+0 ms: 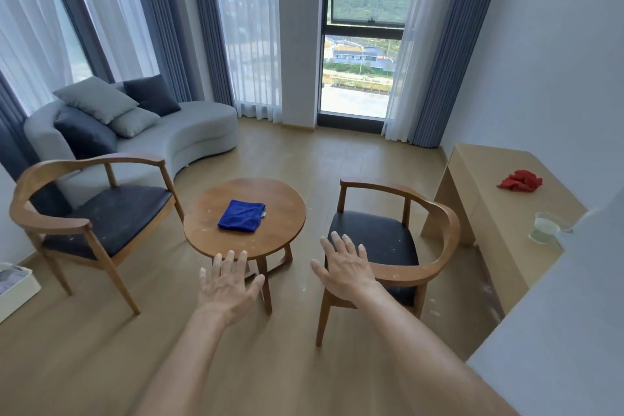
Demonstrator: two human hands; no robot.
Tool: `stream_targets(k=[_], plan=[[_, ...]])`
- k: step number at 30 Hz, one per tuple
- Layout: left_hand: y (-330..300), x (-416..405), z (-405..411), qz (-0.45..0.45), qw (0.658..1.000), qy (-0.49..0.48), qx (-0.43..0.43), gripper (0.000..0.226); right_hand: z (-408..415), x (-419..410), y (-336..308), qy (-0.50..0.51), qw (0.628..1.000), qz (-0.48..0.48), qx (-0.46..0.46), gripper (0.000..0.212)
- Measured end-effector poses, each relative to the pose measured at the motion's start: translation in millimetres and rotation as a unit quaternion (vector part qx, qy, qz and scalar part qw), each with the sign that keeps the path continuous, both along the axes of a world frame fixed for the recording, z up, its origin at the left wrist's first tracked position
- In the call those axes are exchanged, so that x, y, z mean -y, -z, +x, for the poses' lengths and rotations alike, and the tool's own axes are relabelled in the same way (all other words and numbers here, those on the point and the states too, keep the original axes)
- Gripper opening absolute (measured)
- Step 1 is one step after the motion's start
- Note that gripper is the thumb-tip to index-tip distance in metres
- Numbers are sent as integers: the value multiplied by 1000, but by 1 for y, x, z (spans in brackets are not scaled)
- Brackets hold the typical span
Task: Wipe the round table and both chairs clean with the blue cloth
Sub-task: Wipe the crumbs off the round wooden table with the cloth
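Note:
A folded blue cloth (241, 215) lies near the middle of the round wooden table (280, 233), whose top shows pale specks. A wooden armchair with a dark seat (108, 216) stands left of the table, and a second one (374, 240) stands to its right; both seats look dusty. My left hand (228, 284) is stretched out, palm down and fingers spread, in front of the table's near edge. My right hand (344, 267) is also spread, hovering by the right chair's seat and armrest. Neither hand holds anything.
A grey curved sofa (189, 135) with cushions sits at the back left. A light wooden desk (489, 186) along the right wall carries a red cloth (520, 181) and a glass cup (545, 226). A white basket (17, 284) sits at the left edge. Curtained windows fill the back.

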State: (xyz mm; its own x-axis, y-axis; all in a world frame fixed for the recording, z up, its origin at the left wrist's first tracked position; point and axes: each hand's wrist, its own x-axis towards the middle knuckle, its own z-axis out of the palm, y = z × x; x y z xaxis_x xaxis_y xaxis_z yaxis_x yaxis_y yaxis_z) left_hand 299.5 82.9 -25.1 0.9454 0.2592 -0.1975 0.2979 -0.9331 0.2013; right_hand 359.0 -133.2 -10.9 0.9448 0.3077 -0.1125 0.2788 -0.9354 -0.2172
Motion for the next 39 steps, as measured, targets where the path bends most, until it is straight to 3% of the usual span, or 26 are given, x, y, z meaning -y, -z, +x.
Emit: stream_targets(k=[13,23,33,39], plan=[[11,-12,168,-4,997,-65,-28,70,221,-35,17,-82,996,17,-13,65],[38,-110,198,-4,988,-142,-54,71,268,-151,53,-179,982,6,-63,64],[73,-269,295,-11,994,-77,-75,70,331,-273,99,-102,990,-20,-93,65],[87,-317,361,-13,995,-10,-103,70,364,-316,109,-38,993,-9,-110,64]])
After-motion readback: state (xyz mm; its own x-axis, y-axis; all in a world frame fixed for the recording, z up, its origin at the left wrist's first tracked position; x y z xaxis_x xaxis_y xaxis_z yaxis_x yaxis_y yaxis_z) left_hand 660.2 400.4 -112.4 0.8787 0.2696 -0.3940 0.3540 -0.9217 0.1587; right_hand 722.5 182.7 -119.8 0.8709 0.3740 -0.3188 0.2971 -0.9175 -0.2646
